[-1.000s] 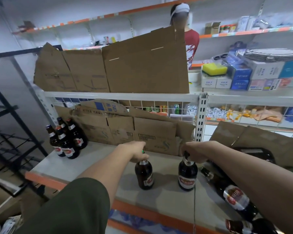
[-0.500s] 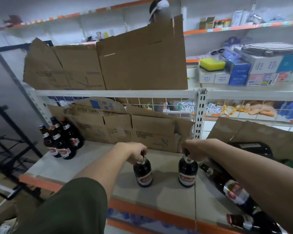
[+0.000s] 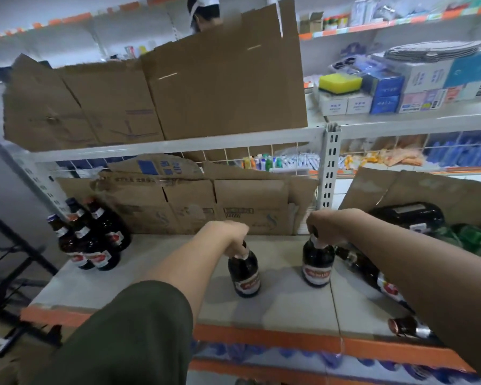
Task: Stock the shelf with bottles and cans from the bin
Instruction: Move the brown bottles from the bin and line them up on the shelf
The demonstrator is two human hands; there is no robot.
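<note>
Left hand [image 3: 228, 234] grips the left bottle [image 3: 245, 276] by its upright neck, right hand [image 3: 328, 226] the right bottle [image 3: 317, 266]; stocked group [image 3: 89, 240] stands leftward, nearer left hand.

Glossy dark glass bottles [image 3: 318, 263], matt shelf [image 3: 289, 304]

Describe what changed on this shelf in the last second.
Both grips held: the left hand and the right hand still clasp the necks of two upright dark brown glass bottles with red labels, left bottle and right bottle, in about the same spots on the grey shelf. Behind, a person in a white headband moved left, now mostly hidden by the tall brown cardboard sheet. The far-left bottle cluster stayed.
</note>
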